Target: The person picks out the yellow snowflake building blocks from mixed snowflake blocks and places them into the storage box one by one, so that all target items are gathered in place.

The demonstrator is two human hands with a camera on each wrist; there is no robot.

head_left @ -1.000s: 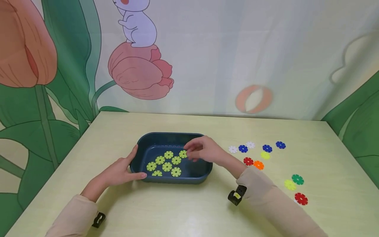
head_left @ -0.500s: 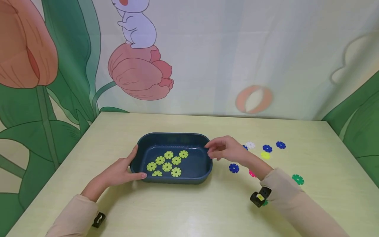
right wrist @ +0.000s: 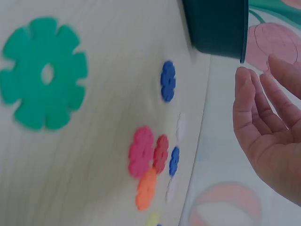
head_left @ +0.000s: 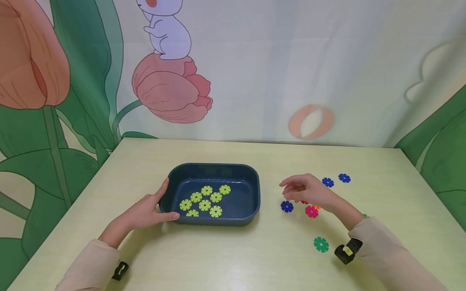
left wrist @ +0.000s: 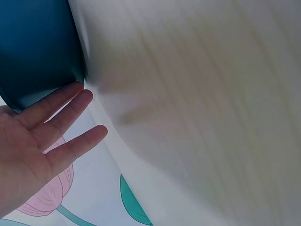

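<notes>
A dark blue rectangular tray [head_left: 227, 221] holds several yellow-green notched plastic discs [head_left: 204, 205], grouped in its left and middle part. My left hand [head_left: 147, 212] lies against the tray's front left corner, thumb along the front and forefinger along the left side. In the left wrist view, three other fingers stretch out straight and spread by the tray wall. To the right of the tray, my right hand [head_left: 309, 190] hovers over the table with its fingers loosely bent and nothing between them. Below it lie a blue disc [head_left: 287, 206] and a pink disc [head_left: 311, 211].
A green disc [head_left: 321, 244] lies nearer the front. Two more blue discs [head_left: 344, 178] are behind the right hand, and an orange disc [right wrist: 146, 189] shows in the right wrist view. A printed curtain [head_left: 247, 81] hangs behind the table [head_left: 218, 258].
My right hand has come out of the tray and moved right over the loose discs, leaving the yellow-green ones inside. My left hand stays at the tray's corner.
</notes>
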